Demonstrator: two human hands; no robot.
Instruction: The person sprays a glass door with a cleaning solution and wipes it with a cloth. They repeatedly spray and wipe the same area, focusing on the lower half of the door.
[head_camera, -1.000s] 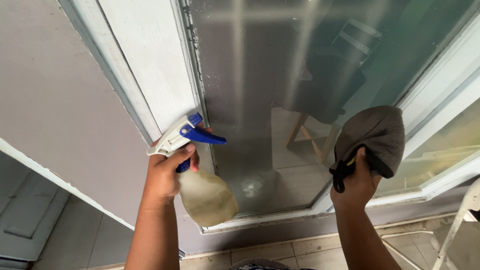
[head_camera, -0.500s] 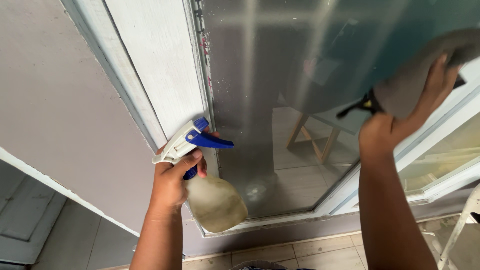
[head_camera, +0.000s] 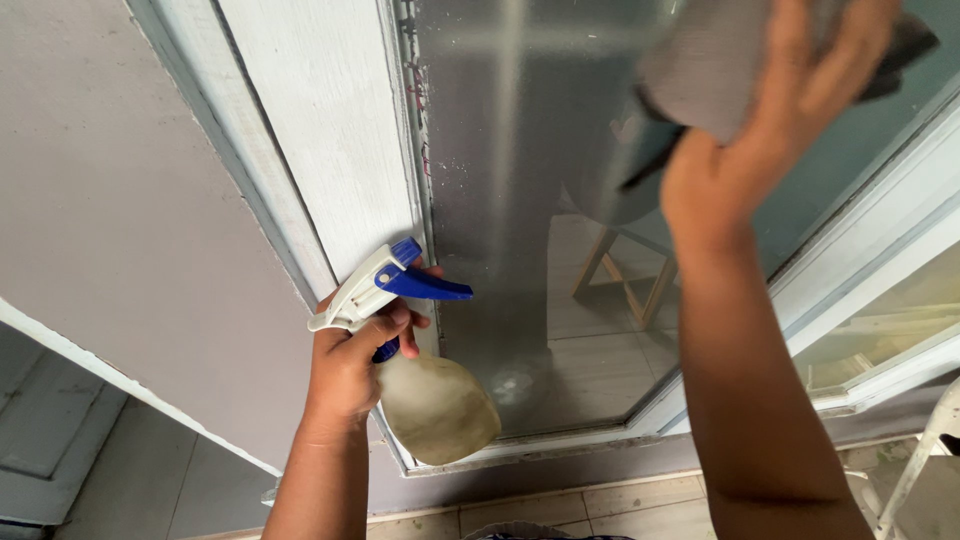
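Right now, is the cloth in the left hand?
No, the left hand holds the spray bottle; the right hand presses the grey cloth on the glass.

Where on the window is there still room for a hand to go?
The glass pane is bare between the spray bottle in the left hand and the grey cloth under the right hand. The top right is crowded by cloth and arm.
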